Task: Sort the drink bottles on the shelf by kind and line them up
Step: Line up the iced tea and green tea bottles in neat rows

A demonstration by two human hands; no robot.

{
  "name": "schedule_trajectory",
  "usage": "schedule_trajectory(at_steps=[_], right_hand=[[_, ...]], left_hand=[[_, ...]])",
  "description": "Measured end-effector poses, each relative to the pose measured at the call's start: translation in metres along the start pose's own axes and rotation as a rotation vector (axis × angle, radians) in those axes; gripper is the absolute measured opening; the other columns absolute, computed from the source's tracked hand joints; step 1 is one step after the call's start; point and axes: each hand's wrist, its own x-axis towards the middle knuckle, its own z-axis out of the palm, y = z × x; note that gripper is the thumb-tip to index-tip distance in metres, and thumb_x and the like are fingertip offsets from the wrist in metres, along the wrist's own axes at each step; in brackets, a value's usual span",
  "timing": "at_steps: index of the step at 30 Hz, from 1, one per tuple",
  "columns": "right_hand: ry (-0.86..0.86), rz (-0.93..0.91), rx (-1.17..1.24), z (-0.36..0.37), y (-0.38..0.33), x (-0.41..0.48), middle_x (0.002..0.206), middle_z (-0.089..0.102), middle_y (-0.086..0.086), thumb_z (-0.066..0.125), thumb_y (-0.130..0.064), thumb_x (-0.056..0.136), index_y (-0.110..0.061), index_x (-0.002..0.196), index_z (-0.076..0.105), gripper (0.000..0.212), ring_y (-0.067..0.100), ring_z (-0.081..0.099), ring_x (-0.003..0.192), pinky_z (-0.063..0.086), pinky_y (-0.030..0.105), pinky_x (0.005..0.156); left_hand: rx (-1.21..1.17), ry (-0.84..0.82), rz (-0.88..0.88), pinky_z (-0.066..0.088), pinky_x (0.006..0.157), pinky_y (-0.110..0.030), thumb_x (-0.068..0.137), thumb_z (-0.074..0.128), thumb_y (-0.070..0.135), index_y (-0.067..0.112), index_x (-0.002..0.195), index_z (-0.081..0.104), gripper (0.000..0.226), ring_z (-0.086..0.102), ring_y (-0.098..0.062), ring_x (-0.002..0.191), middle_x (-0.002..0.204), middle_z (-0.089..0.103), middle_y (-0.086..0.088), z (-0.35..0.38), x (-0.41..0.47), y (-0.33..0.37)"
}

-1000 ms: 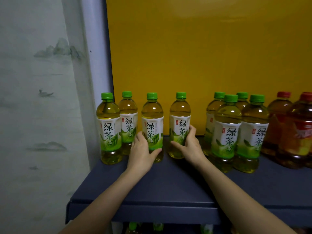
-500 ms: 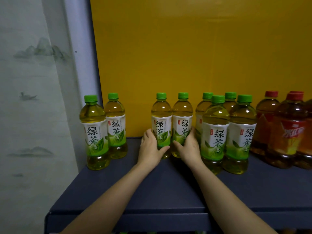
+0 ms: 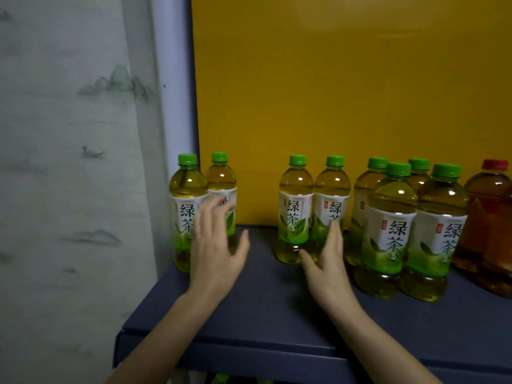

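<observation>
Green-tea bottles with green caps stand on a dark blue shelf. Two are at the far left, a middle pair stands side by side, and several more cluster on the right. Brown tea bottles with red caps stand at the far right. My left hand hovers open with spread fingers, blurred, in front of the left pair and holding nothing. My right hand is open, fingers straight, just in front of the right bottle of the middle pair; contact is unclear.
A yellow back panel closes the shelf behind the bottles. A pale printed curtain hangs left of the shelf's edge. Bare shelf surface lies between the left pair and the middle pair and along the front edge.
Both hands have let go of the middle pair of bottles. My left hand has swung left toward the leftmost bottles, and my right hand has opened.
</observation>
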Motion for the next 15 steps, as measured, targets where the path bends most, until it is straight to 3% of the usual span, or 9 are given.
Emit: schedule_trajectory(at_steps=[4, 7, 9, 12, 15], right_hand=[[-0.209, -0.087, -0.024, 0.034, -0.019, 0.001, 0.155, 0.008, 0.0, 0.05, -0.013, 0.093, -0.013, 0.147, 0.003, 0.072, 0.011, 0.008, 0.143, 0.01, 0.023, 0.116], [-0.323, -0.033, -0.029, 0.065, -0.026, 0.026, 0.155, 0.012, 0.005, 0.052, -0.019, 0.093, -0.008, 0.148, 0.006, 0.072, 0.016, 0.014, 0.143, 0.014, 0.025, 0.114], [-0.35, 0.022, -0.017, 0.086, -0.028, 0.045, 0.154, 0.015, 0.008, 0.057, -0.021, 0.09, -0.006, 0.147, 0.007, 0.077, 0.02, 0.017, 0.142, 0.018, 0.028, 0.113], [-0.363, 0.112, 0.043, 0.115, -0.028, 0.069, 0.148, 0.031, 0.011, 0.072, -0.022, 0.078, -0.006, 0.145, 0.015, 0.089, 0.025, 0.032, 0.136, 0.031, 0.038, 0.111], [-0.354, 0.214, 0.149, 0.132, -0.028, 0.082, 0.134, 0.05, 0.009, 0.08, -0.019, 0.068, -0.009, 0.132, 0.033, 0.08, 0.025, 0.047, 0.124, 0.043, 0.043, 0.101]], left_hand=[[-0.015, 0.128, -0.315, 0.023, 0.112, -0.04, 0.074, 0.073, 0.008, -0.004, 0.134, 0.032, 0.074, 0.027, -0.03, 0.131, 0.139, 0.033, -0.024, -0.016, 0.004, -0.03], [-0.109, -0.005, -0.583, 0.025, 0.11, -0.041, 0.071, 0.076, 0.011, -0.006, 0.139, 0.018, 0.091, 0.026, -0.036, 0.135, 0.142, 0.027, -0.026, -0.013, 0.006, -0.045], [-0.156, -0.063, -0.666, 0.028, 0.11, -0.042, 0.069, 0.078, 0.009, -0.005, 0.14, 0.013, 0.098, 0.027, -0.036, 0.136, 0.144, 0.023, -0.025, -0.009, 0.004, -0.055], [-0.216, -0.092, -0.713, 0.036, 0.105, -0.039, 0.069, 0.078, 0.008, -0.002, 0.14, 0.012, 0.097, 0.039, -0.034, 0.13, 0.142, 0.034, -0.022, -0.005, 0.001, -0.065], [-0.207, -0.115, -0.738, 0.042, 0.086, -0.032, 0.072, 0.077, 0.012, 0.002, 0.129, 0.032, 0.074, 0.055, -0.033, 0.113, 0.125, 0.056, -0.017, -0.005, -0.002, -0.068]])
